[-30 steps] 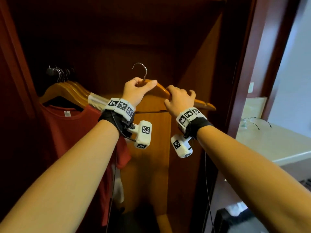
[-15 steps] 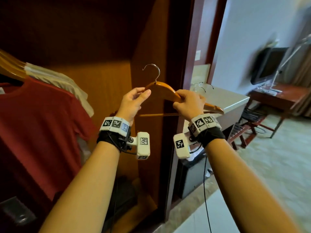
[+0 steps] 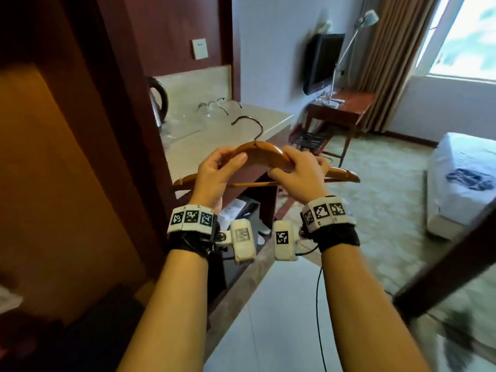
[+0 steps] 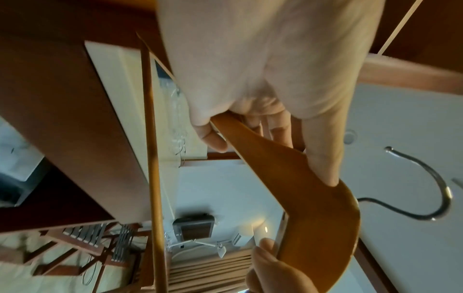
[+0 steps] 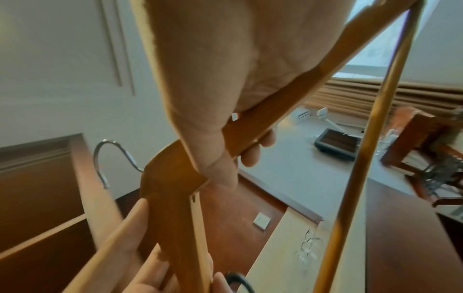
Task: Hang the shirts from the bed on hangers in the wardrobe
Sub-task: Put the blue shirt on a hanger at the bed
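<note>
A bare wooden hanger [image 3: 264, 154] with a metal hook [image 3: 248, 124] is held level in front of me, outside the wardrobe [image 3: 40, 183]. My left hand [image 3: 218, 169] grips its left shoulder beside the hook, thumb on the front. My right hand [image 3: 296, 171] curls over its right shoulder. The left wrist view shows the left hand [image 4: 250, 79] wrapped round the hanger [image 4: 313, 188]. In the right wrist view, the right hand [image 5: 213, 89] clasps the hanger [image 5: 170, 178]. A white shirt with a blue print [image 3: 469, 179] lies on the bed [image 3: 456, 210] at right.
A pale counter [image 3: 271, 122] with a kettle [image 3: 158, 103] and glasses [image 3: 212, 108] stands just behind the hanger. Beyond are a wall TV [image 3: 322, 63], a wooden desk [image 3: 341, 111] and a luggage rack [image 3: 308, 140]. A dark wooden edge [image 3: 442, 264] slants across the lower right.
My view has swung right, from the wardrobe interior to the room. Both hands have carried the hanger out and lower. The red shirt and the other hangers have left the view.
</note>
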